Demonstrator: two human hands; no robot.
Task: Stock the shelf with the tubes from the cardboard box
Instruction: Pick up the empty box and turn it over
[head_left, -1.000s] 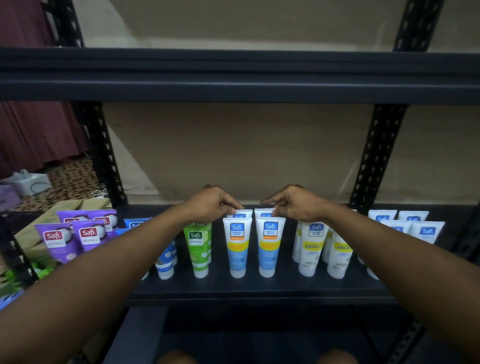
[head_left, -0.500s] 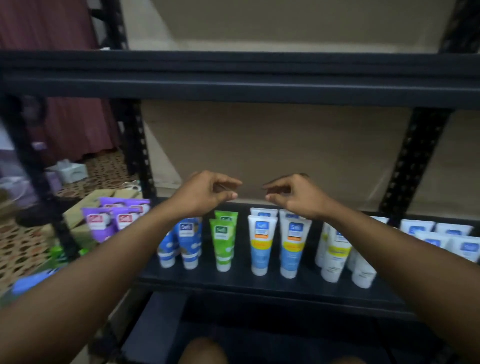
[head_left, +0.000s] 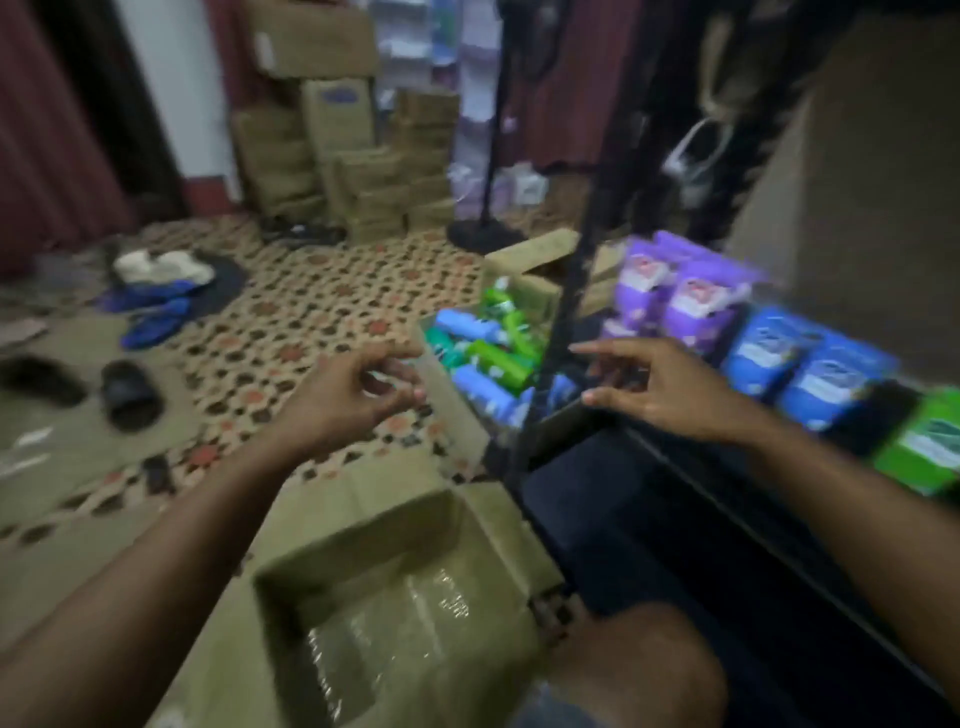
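Note:
The view is motion-blurred. An open cardboard box (head_left: 441, 332) on the floor left of the rack holds several green and blue tubes (head_left: 483, 358). My left hand (head_left: 348, 395) hovers just left of that box, fingers loosely curled, holding nothing. My right hand (head_left: 660, 389) is spread flat and empty in front of the dark shelf (head_left: 701, 499), right of the box. On the shelf stand purple tubes (head_left: 675, 296), blue tubes (head_left: 800, 364) and a green tube (head_left: 930, 441).
A second open cardboard box (head_left: 332, 566) with clear plastic inside lies near my knee (head_left: 639, 670). A black rack post (head_left: 566, 291) rises between box and shelf. Stacked cartons (head_left: 337, 156) stand at the back; sandals (head_left: 130, 395) and cloths lie on the patterned floor.
My head has turned left and down from the shelf toward the floor boxes. Both hands have left the upright tubes and moved left, still empty.

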